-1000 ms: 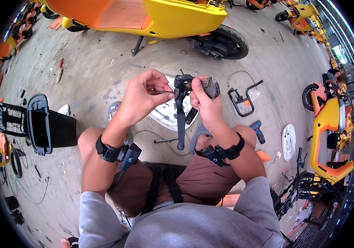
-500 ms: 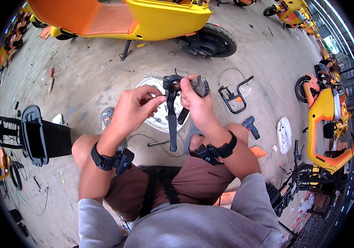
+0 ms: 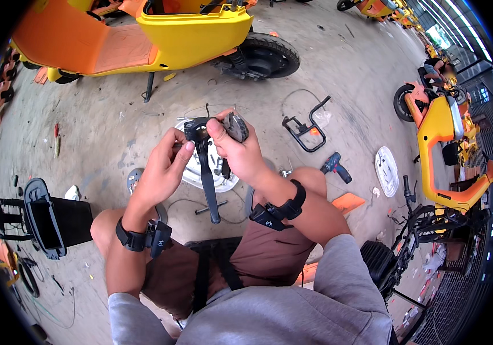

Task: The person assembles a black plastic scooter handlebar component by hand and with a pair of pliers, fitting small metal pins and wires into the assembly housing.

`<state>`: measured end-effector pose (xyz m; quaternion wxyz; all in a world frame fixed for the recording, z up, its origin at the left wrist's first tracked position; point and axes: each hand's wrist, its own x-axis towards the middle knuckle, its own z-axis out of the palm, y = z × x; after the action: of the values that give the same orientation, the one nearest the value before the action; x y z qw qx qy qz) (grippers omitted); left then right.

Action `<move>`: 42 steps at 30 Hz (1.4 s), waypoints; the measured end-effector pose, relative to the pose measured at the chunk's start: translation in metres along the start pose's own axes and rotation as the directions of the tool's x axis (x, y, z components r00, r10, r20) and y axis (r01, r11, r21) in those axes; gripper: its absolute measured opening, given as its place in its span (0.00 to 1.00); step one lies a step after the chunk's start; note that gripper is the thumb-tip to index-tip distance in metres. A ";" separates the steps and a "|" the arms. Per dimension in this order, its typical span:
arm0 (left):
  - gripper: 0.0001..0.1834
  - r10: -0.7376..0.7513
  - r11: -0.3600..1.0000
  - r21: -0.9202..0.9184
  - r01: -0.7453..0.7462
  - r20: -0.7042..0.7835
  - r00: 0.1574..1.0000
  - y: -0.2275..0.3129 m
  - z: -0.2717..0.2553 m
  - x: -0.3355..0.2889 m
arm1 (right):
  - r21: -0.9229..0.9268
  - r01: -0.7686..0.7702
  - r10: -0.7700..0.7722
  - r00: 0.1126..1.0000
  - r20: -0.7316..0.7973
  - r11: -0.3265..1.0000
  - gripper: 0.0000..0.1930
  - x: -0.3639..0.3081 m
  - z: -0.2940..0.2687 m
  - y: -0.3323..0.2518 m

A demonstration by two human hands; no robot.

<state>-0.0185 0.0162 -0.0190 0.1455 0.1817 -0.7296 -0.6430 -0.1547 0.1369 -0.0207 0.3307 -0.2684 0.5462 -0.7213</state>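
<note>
A black brake lever (image 3: 208, 178) with a clamp at its upper end hangs blade down between my hands. My right hand (image 3: 239, 155) is closed round the clamp end, with a worn dark grey piece (image 3: 236, 127) of unclear kind also in its fingers. My left hand (image 3: 165, 164) pinches at the left side of the clamp, thumb against the curled fingers; whatever lies in that pinch is hidden. Below the hands is a white oval tray (image 3: 227, 186) on the floor, carrying several small dark parts and partly covered by my hands and the lever.
A yellow and orange scooter (image 3: 194, 43) stands ahead, another scooter (image 3: 437, 135) at right. A cordless drill (image 3: 336, 167), a black tube frame (image 3: 309, 137) and a white oval panel (image 3: 386, 171) lie on the right. A black bin-like box (image 3: 71, 215) sits at left. Cables lie about.
The view has shifted, so the surroundings sit differently in it. Both hands remain at the brake lever, which tilts slightly more; the left thumb and fingers stay pinched beside the clamp.
</note>
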 end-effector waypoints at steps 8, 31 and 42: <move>0.13 0.372 0.876 0.347 -0.335 -0.044 0.927 -0.005 0.004 0.012 | 0.008 0.003 -0.003 1.000 -0.009 1.000 0.14 -0.001 -0.001 -0.007; 0.06 0.375 0.844 0.393 -0.365 0.056 0.925 0.002 -0.006 0.005 | -0.015 0.102 -0.102 0.994 0.025 0.995 0.14 0.003 -0.005 -0.001; 0.15 0.034 0.999 0.017 -0.033 -0.058 0.998 0.010 0.012 -0.002 | -0.071 0.092 -0.088 0.995 0.054 0.993 0.13 0.001 -0.005 0.000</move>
<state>-0.0227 0.0285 -0.0105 0.1761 0.1891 -0.7332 -0.6291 -0.1591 0.1391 -0.0218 0.3017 -0.3231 0.5509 -0.7079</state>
